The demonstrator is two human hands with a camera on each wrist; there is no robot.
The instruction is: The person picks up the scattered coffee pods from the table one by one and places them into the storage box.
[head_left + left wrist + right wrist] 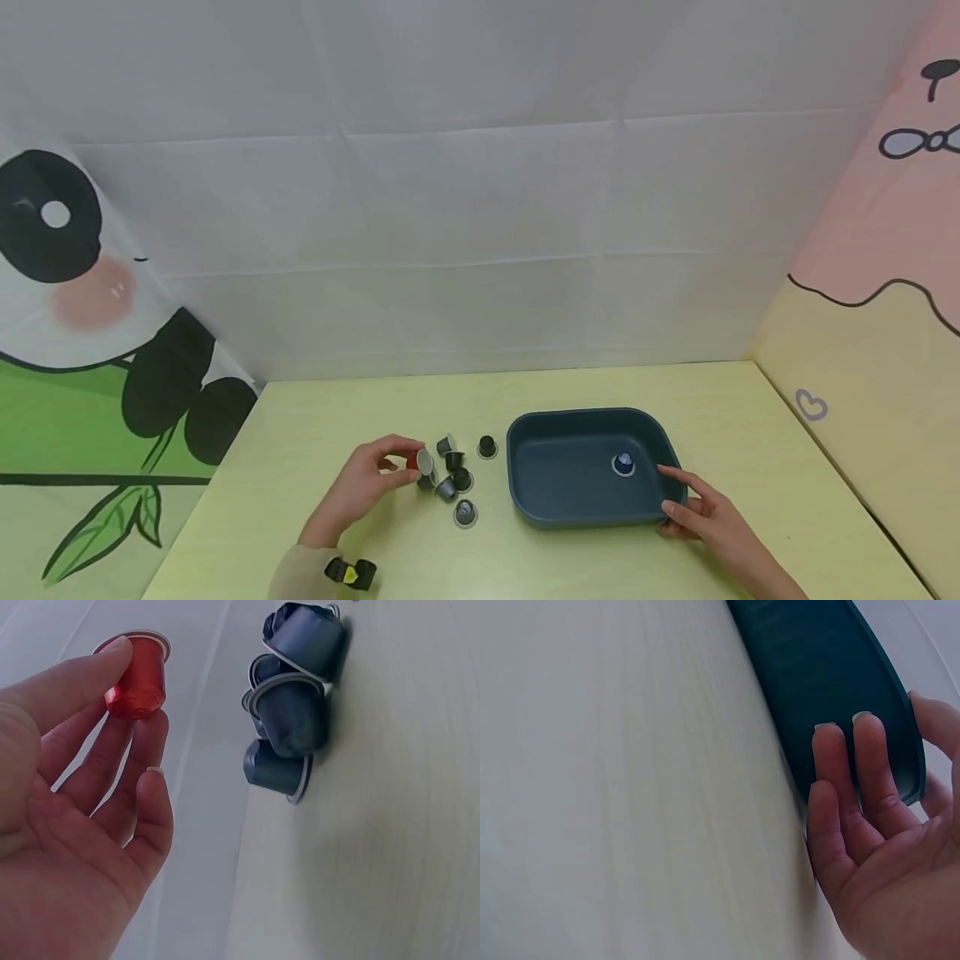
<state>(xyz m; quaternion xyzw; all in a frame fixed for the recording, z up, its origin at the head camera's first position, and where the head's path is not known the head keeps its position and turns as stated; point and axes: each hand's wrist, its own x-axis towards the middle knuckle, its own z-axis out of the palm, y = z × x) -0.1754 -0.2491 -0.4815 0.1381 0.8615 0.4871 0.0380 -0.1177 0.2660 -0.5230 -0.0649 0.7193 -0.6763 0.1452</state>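
Left hand (363, 483): thumb and fingers pinch a red capsule (141, 681), held just beside a cluster of dark capsules (454, 461) on the pale table (360, 408). A black capsule (487, 446) and a grey capsule (466, 511) stand apart from the cluster, towards the blue tray (562, 475). Right hand (708, 518): fingers and thumb grip the tray's near right corner. Inside the tray, right of its middle, sits a blue capsule (623, 462).

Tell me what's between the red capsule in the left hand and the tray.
A cluster of dark and grey capsules lies between the red capsule and the tray, with a lone black capsule nearer the tray.
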